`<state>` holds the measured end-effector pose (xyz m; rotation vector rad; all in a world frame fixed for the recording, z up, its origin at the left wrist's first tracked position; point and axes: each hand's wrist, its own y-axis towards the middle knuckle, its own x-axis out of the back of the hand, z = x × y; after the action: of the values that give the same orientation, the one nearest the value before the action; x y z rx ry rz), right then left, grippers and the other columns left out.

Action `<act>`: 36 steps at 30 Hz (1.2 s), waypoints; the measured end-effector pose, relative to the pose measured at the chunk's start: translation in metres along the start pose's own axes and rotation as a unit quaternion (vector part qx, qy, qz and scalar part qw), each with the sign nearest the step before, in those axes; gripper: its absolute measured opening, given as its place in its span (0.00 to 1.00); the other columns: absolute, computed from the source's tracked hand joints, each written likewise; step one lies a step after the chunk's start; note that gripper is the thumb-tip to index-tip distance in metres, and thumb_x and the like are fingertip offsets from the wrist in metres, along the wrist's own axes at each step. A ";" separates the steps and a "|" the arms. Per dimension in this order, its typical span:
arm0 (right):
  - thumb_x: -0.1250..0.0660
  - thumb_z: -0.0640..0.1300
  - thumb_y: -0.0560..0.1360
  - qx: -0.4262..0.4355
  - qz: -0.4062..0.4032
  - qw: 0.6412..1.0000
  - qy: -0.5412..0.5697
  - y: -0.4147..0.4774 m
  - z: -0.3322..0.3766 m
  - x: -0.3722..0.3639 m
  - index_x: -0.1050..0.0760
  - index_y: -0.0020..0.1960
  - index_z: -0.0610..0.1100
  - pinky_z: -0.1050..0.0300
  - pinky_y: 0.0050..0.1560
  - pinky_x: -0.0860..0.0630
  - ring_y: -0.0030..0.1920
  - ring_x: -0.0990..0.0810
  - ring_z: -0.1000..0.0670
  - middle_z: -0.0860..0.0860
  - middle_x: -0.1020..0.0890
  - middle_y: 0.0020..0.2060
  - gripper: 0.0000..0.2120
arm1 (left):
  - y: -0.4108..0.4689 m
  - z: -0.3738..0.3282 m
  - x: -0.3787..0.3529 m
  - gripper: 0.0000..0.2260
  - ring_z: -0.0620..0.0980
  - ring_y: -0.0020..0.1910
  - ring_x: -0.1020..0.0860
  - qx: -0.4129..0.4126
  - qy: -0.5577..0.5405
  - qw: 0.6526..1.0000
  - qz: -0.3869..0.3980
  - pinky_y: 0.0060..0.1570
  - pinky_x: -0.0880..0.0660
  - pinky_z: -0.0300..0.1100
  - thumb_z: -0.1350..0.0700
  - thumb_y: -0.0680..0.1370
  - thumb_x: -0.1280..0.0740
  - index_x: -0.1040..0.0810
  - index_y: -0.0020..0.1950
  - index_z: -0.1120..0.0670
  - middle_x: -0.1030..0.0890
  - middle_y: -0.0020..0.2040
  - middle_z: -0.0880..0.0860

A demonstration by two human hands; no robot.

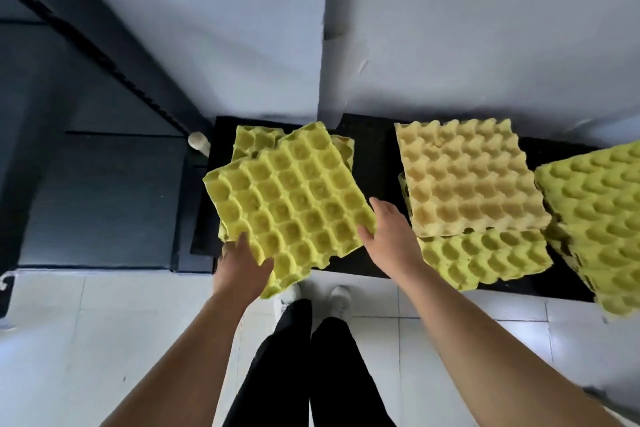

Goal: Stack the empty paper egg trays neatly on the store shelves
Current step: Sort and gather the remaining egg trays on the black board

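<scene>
A yellow-green paper egg tray [291, 198], cups up, is turned askew over a small stack of like trays [249, 139] on the low black shelf [374, 149]. My left hand [242, 263] holds the tray's near left corner, thumb on top. My right hand [391, 232] lies with fairly straight fingers against the tray's right edge, thumb at the rim. A beige tray [467, 177], bumps up, rests on another yellow-green tray [485, 260] to the right. A further yellow-green stack [602, 218] leans at the far right.
A dark slotted shelf upright [104, 45] runs diagonally at the left, with a white peg [197, 142] at its foot. A pale wall stands behind the shelf. My legs and white shoes [339, 298] are on the white tiled floor [104, 340] in front.
</scene>
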<state>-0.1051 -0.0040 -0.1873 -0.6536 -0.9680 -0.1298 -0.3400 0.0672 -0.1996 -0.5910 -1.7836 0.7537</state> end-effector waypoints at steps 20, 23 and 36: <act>0.27 0.53 0.71 -0.081 0.025 0.993 0.078 0.046 -0.010 -0.055 0.51 0.77 0.42 0.47 0.68 0.36 0.68 0.37 0.41 0.41 0.36 0.68 0.46 | 0.030 0.018 -0.031 0.45 0.61 0.66 0.31 0.052 -0.264 0.960 -0.079 0.63 0.29 0.60 0.47 0.68 0.23 0.46 0.74 0.57 0.36 0.68 0.57; 0.27 0.54 0.70 -0.076 0.002 0.993 0.093 0.029 -0.001 -0.035 0.50 0.77 0.43 0.46 0.67 0.34 0.67 0.36 0.41 0.42 0.35 0.67 0.45 | 0.009 0.014 -0.011 0.34 0.55 0.56 0.26 0.022 -0.268 0.958 -0.100 0.56 0.26 0.53 0.50 0.69 0.23 0.38 0.68 0.53 0.34 0.61 0.52; 0.28 0.59 0.69 0.005 -0.124 0.981 0.151 -0.068 0.039 0.073 0.46 0.76 0.44 0.47 0.68 0.35 0.69 0.36 0.44 0.44 0.33 0.68 0.45 | -0.140 -0.019 0.054 0.43 0.46 0.49 0.31 -0.043 -0.344 0.905 -0.246 0.54 0.33 0.40 0.48 0.66 0.20 0.40 0.76 0.50 0.39 0.68 0.50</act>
<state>-0.1175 -0.0229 -0.0822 -0.4842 -0.7508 -0.4319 -0.3436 0.0142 -0.0580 0.1210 -2.4899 0.5562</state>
